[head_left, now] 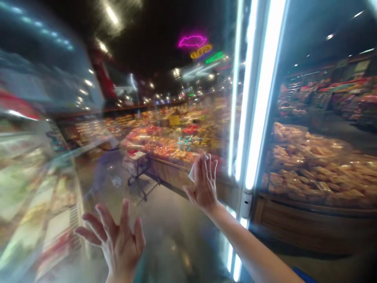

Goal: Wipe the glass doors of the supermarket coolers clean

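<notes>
My right hand [204,184] lies flat against a glass door [176,239], fingers stretched upward. A small white cloth [192,171] is pinned under its fingers and peeks out at the left. My left hand [118,239] is raised low in front of the same glass, open with fingers spread, holding nothing; I cannot tell whether it touches the pane. The glass mirrors a shop floor with produce stands and a shopping cart [137,165].
A bright vertical light strip [262,98] runs along the door frame right of my right hand. Beyond it another glass pane [309,165] shows packaged goods. Blurred shelves with packs [35,196] are at the left. Neon signs [193,41] are reflected above.
</notes>
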The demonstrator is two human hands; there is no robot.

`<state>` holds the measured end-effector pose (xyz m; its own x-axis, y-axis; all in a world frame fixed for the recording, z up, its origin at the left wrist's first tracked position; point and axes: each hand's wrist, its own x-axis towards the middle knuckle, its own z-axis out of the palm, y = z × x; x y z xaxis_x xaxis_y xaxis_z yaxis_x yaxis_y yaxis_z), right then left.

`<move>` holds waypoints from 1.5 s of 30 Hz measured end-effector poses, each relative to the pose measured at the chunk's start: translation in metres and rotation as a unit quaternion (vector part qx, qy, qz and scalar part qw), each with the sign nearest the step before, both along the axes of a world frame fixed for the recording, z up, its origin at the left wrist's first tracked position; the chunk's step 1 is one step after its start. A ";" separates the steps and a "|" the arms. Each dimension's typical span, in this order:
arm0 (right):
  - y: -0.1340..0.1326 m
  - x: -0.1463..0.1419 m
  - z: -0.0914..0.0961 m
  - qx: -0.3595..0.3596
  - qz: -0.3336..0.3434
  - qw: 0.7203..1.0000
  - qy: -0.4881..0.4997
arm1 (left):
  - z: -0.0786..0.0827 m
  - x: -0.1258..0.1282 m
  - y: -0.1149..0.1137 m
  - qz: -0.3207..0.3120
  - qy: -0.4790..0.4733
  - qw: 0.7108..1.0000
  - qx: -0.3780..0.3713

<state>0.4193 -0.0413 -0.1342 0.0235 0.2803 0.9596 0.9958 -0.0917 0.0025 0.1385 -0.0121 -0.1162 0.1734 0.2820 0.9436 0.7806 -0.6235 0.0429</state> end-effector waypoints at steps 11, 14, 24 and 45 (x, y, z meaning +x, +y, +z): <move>-0.020 0.092 -0.013 0.040 0.031 0.999 0.020 | -0.003 0.075 -0.014 0.021 -0.030 0.999 0.009; -0.026 0.095 -0.028 0.022 0.027 0.999 -0.006 | -0.011 0.083 -0.011 0.033 -0.022 0.999 0.003; -0.023 0.109 0.001 0.063 0.068 0.995 0.022 | -0.019 0.093 -0.003 0.072 -0.049 0.996 0.019; -0.009 0.044 0.021 0.038 0.116 0.988 -0.096 | -0.018 0.093 -0.010 0.073 -0.004 0.997 -0.004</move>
